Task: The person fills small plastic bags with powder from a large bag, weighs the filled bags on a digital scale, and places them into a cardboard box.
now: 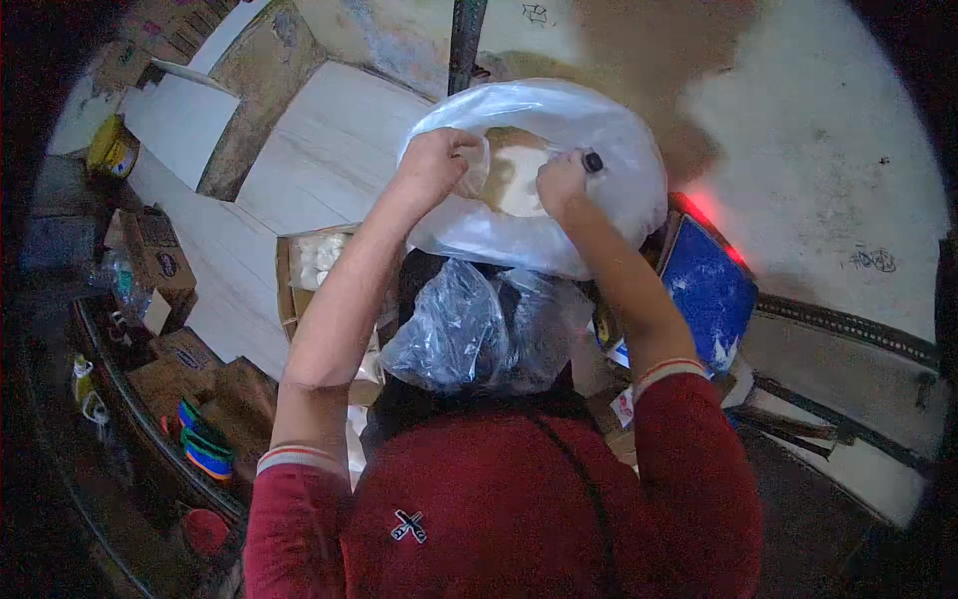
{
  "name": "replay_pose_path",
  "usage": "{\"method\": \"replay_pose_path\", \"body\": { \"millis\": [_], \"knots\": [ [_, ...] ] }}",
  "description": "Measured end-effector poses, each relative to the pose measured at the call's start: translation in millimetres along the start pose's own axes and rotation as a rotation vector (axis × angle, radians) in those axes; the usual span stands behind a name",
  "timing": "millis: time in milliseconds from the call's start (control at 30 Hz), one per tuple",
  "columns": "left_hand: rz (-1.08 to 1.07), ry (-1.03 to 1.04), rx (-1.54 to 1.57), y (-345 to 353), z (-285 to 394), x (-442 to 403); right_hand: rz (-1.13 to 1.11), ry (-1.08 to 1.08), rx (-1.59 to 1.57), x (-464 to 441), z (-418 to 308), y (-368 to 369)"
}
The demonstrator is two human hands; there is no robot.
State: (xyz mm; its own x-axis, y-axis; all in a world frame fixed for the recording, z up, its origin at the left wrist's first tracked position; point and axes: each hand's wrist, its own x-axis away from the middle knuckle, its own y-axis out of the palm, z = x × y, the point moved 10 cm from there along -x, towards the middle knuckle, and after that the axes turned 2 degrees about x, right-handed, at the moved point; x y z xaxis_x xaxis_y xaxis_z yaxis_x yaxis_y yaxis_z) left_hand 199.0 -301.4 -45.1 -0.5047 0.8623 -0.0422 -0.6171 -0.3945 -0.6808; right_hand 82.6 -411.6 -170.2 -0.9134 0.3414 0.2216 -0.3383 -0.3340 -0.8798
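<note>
A large white plastic sack [539, 245] stands in front of me with its mouth rolled open. Pale powder [521, 175] shows inside it. Over the left side of the mouth, my left hand [439, 172] is closed on the edge of a small clear plastic bag [477, 172]. My right hand [564, 183] makes a fist at the right side of the opening. From that fist sticks out a black round-ended handle [593, 161]; whatever it belongs to is hidden. Crumpled clear plastic bags [454, 324] lie on my lap, below the sack.
To the right is a blue flat-topped device [709, 285] dusted with white, a red glow along its edge. An open carton [286, 285] of small white packets stands on the left. Farther left are brown boxes [165, 262] and a yellow tub [113, 148].
</note>
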Motion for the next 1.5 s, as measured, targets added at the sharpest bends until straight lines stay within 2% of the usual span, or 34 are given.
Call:
{"method": "replay_pose_path", "body": {
  "millis": [100,200,233,367,433,533,600,667,700,767,800,900,933,1000,1233,1333,1500],
  "knots": [
    [0.064,0.011,0.119,-11,1,-2,0.059,-0.076,0.051,-16,-17,7],
    [0.102,0.015,0.205,-20,1,-1,-0.107,-0.143,-0.363,-35,-27,25],
    [0.118,0.017,0.228,-23,2,-2,-0.113,-0.141,-0.363,-37,-34,31],
    [0.19,0.046,0.276,-40,6,-3,0.024,-0.156,-0.346,-47,-56,30],
    [0.211,0.053,0.288,-47,6,0,0.083,-0.062,-0.409,-47,-17,32],
    [0.161,0.011,0.315,-50,7,0,0.096,0.046,-0.394,-56,9,45],
    [0.178,0.058,0.321,-48,12,-2,0.113,0.1,-0.384,-57,10,42],
    [0.215,0.14,0.326,-51,18,-1,-0.063,-0.1,-0.544,-58,-46,32],
    [0.217,0.138,0.321,-51,19,0,-0.06,-0.104,-0.547,-68,-65,35],
    [0.188,0.138,0.293,-49,25,-1,-0.211,0.018,-0.686,-83,-89,76],
    [0.17,0.139,0.281,-47,27,-1,-0.211,0.021,-0.688,-79,-88,76],
    [0.163,0.178,0.264,-46,34,-2,-0.248,-0.014,-1.015,-57,-72,78],
    [0.162,0.192,0.255,-46,35,-1,-0.246,-0.016,-1.01,-46,-62,72],
    [0.168,0.169,0.277,-46,32,0,-0.201,-0.081,-1.231,-25,-36,52],
    [0.113,0.006,0.515,-3,8,-4,0.066,-0.143,-1.138,39,66,-13],
    [0.086,-0.011,0.671,20,2,-6,0.241,-0.031,-1.286,60,102,-44],
    [0.033,-0.022,0.758,40,17,1,0.379,-0.062,-1.305,78,105,-110]
  ]
}}
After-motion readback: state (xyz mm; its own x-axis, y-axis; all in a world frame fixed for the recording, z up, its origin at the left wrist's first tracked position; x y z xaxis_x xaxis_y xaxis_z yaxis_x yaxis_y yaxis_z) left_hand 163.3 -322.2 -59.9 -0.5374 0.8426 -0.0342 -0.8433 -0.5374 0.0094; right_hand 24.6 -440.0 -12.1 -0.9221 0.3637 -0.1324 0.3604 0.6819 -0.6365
